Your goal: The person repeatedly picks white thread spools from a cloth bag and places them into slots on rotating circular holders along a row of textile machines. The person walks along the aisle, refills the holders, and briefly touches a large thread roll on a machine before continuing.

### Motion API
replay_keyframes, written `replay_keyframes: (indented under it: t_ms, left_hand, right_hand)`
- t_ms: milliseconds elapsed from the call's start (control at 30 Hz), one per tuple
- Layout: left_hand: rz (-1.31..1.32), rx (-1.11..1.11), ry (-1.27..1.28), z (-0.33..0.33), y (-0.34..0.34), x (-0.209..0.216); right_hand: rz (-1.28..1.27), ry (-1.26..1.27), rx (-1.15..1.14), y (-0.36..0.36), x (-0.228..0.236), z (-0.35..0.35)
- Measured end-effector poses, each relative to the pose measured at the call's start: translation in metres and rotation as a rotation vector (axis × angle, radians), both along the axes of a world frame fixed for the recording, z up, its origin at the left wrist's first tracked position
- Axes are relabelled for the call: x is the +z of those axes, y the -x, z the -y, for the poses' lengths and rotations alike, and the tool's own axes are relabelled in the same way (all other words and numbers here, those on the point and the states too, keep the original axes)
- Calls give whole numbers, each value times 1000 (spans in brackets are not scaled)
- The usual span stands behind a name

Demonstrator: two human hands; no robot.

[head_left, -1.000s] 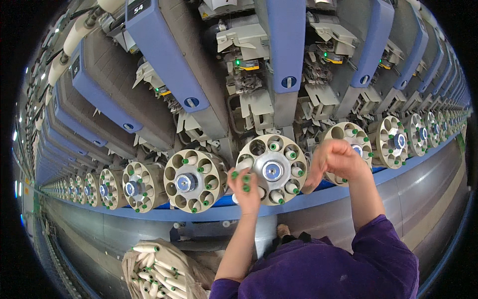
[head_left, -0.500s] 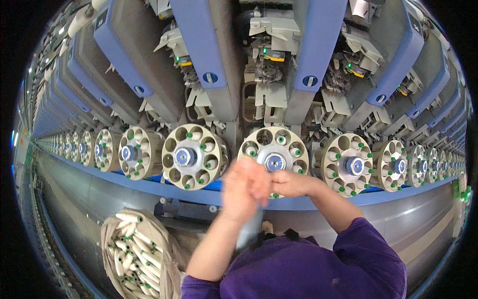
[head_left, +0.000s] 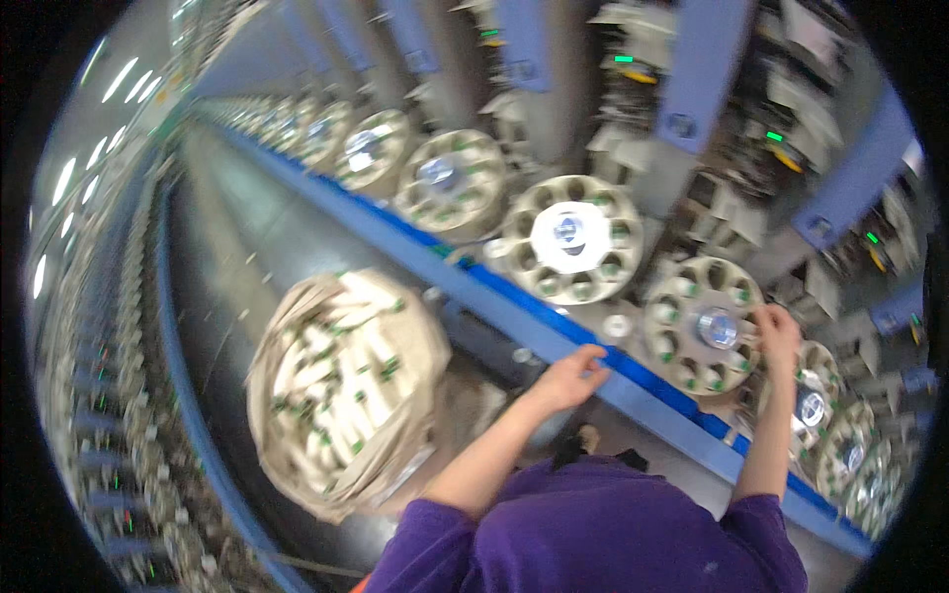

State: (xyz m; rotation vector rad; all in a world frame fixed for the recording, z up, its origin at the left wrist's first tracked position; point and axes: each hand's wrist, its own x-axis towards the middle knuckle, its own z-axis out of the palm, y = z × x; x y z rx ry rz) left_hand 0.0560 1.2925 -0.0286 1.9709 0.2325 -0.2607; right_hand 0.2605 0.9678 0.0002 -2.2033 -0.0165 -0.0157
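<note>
Cloth sack (head_left: 427,381), creased, tapered bobbins (head_left: 348,371) inside, left hand (head_left: 573,381), right hand (head_left: 779,334) at round magazine (head_left: 695,348), each grip unclear from blur

A purple top (head_left: 603,524) with short sleeves (head_left: 766,539); forearms (head_left: 494,450) and hands (head_left: 573,381) bare; a small pale spot (head_left: 710,568) on the top's right.

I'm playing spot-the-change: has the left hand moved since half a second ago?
Yes: the left hand moved leftward, clear of the round bobbin magazine, to the blue rail.
</note>
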Motion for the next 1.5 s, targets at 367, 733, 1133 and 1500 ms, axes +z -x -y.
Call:
replay_keyframes:
  t_ms: [367,733,1133,1500]
  left_hand:
    - [27,1321,-629,-262,292,4]
    - [-189,1162,-451,-299,385,-3]
    - [-806,6,-860,-273,329,32]
    - [-177,-570,-971,-342,321,-36]
  right_hand:
    - [-74,-357,827,131,42,-300]
    - [621,565,1977,354,-66,-534]
    - [43,1034,1822,292,-60,-481]
    - [66,380,1489,317,-89,-414]
